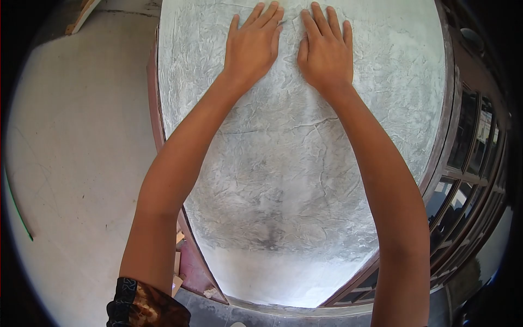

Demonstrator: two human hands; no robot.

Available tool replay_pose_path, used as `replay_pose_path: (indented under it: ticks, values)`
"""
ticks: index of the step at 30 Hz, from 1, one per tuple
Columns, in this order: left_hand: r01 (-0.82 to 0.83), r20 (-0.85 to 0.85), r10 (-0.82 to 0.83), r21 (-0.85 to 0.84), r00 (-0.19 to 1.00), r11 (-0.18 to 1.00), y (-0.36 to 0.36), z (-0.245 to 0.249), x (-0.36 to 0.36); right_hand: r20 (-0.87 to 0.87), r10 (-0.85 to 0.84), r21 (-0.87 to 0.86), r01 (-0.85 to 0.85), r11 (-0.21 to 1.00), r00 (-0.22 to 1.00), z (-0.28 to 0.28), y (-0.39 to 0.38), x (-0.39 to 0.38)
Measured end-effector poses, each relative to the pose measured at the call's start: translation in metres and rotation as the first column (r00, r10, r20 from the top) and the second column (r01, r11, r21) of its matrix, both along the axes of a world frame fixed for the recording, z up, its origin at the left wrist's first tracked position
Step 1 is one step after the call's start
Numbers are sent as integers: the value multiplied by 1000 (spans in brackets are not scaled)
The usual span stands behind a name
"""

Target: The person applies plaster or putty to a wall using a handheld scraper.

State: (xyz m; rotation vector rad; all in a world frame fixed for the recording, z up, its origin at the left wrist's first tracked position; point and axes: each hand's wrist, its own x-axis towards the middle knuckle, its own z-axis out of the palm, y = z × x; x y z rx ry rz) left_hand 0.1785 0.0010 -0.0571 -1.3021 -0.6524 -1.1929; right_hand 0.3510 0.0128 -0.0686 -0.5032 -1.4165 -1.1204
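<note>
Both of my arms reach up across a pale grey, wrinkled wall surface (278, 174) with creases and darker smudges. My left hand (251, 50) lies palm-down against its upper part, fingers stretched out and slightly spread. Beside it, a short gap to the right, my right hand (329, 59) rests in the same flat way with its thumb turned inward. Neither hand holds anything. A crease runs across the surface below the right hand, and the lower end looks smoother and brighter.
A brown framed window (463, 158) with glass panes stands along the right. On the left, a reddish-brown edge strip (154, 98) borders the surface, and a plain pale wall (81, 147) lies beyond. Dark grey floor tiles (204, 313) show at the bottom. A thin green line (19, 215) hangs far left.
</note>
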Motion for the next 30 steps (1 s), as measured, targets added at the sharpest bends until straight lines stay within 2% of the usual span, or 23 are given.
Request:
replay_pose_path:
  ticks: [2,3,5,6,9,10,11,13,16,17,19,22,23,25,26,28,30]
  values:
    - [-68,-7,69,42,998,997,-9,-29,1,-21,-10,-12,10,1000,1000,0,0,-1]
    - [-66,-27,68,46,997,997,-13,-14,1,-41,-11,-9,11,1000,999,0,0,0]
    - [-33,20,35,-79,999,996,-20,36,-1,-16,-13,-3,13,1000,1000,0,0,-1]
    - [-57,73,61,-55,995,997,-18,59,-2,-20,-17,-1,17,1000,1000,1,1,0]
    - [-11,93,15,-39,996,999,-6,72,-1,-9,-23,32,23,999,1000,0,3,0]
    - [-86,109,108,-192,988,978,-11,54,4,-20,-46,21,46,999,999,1,3,0]
    - [-10,19,11,-43,1000,999,-16,20,5,-27,-70,8,70,998,997,0,3,0]
    - [5,-39,-5,12,999,1000,-13,-29,7,-32,-72,50,74,996,997,1,10,0]
    - [-1,-39,3,31,999,1000,-12,9,-2,-60,-86,107,92,990,994,4,12,3]
    - [-43,45,50,-147,998,988,-30,32,0,-52,-89,105,94,990,995,1,12,3]
    - [-10,50,18,-164,999,986,-32,69,-4,-50,-102,102,107,989,994,1,13,3]
    - [-36,20,40,-162,999,986,-25,36,-4,-40,-81,98,84,992,996,1,13,4]
    - [-25,-40,25,5,999,1000,-14,7,-2,-37,-51,96,54,994,998,2,13,4]
    - [-53,-56,51,-43,997,998,-18,-33,-2,-29,-60,96,63,993,998,2,13,2]
    - [-54,-68,51,-41,996,998,-19,-24,-1,-42,-79,97,83,992,996,2,13,2]
    - [-98,27,98,-25,995,995,-21,12,0,-43,-69,95,73,993,997,3,12,4]
    - [-47,86,52,-55,995,997,-17,54,0,-33,-62,92,65,994,998,1,12,3]
